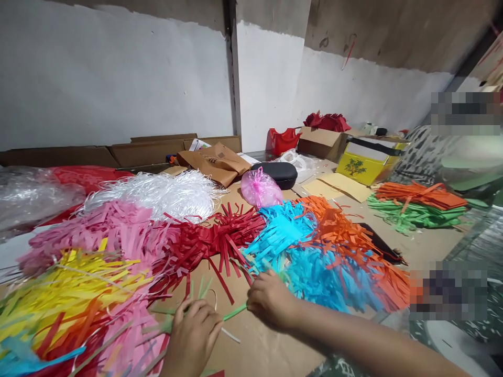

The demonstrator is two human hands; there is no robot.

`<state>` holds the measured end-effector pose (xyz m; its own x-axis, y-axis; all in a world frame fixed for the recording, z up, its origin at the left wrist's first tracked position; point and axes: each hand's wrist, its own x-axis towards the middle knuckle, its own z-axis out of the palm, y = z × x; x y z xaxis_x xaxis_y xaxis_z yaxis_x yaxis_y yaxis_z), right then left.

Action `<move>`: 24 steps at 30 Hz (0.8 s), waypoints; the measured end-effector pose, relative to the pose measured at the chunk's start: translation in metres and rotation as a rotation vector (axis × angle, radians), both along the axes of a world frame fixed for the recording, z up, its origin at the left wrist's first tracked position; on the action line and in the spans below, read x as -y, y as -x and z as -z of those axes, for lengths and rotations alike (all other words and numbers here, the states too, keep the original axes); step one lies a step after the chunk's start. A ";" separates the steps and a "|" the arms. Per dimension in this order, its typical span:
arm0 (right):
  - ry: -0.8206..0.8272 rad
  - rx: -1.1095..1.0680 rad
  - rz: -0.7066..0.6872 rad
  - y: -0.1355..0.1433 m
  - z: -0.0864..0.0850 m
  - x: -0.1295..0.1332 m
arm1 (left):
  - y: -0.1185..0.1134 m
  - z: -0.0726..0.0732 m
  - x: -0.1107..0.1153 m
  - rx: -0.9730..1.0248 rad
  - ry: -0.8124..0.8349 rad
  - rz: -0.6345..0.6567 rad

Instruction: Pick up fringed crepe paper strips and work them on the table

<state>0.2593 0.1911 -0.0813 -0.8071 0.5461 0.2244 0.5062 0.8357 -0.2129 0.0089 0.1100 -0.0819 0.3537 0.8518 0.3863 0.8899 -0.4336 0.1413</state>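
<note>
Green paper strips (236, 312) are pinched between both hands low over the cardboard-covered counter (267, 351), so that one thin band is stretched flat between them. The left hand (192, 335) has its grip closed on the near end of the strips, fingers curled down; the right hand (271, 299) has its grip narrowed on the far end, just beside the blue fringed paper (298, 251). Fringed piles are sorted by colour around the hands: yellow fringe (66, 293) and pink fringe (106, 225) left of the left grip, red fringe (212, 238) just ahead, orange fringe (341, 230) beyond the right grip, each kept apart yet within reach.
</note>
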 end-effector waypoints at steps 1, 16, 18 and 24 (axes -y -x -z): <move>0.040 -0.006 0.034 -0.002 0.000 -0.002 | 0.002 0.000 -0.001 0.001 0.029 -0.015; -0.317 -0.003 -0.202 0.015 -0.016 -0.001 | -0.024 -0.003 -0.002 -0.114 -0.117 0.067; -0.417 -0.012 -0.253 0.017 -0.014 -0.003 | -0.028 -0.003 -0.002 -0.098 -0.132 0.086; -0.479 -0.071 -0.185 0.029 -0.023 0.009 | -0.030 -0.028 -0.003 -0.046 -0.203 0.085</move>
<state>0.2307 0.1826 -0.0581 -0.8543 0.2181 0.4719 0.3387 0.9221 0.1870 0.0388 0.1135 -0.0539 0.4421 0.7247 0.5286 0.8526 -0.5225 0.0033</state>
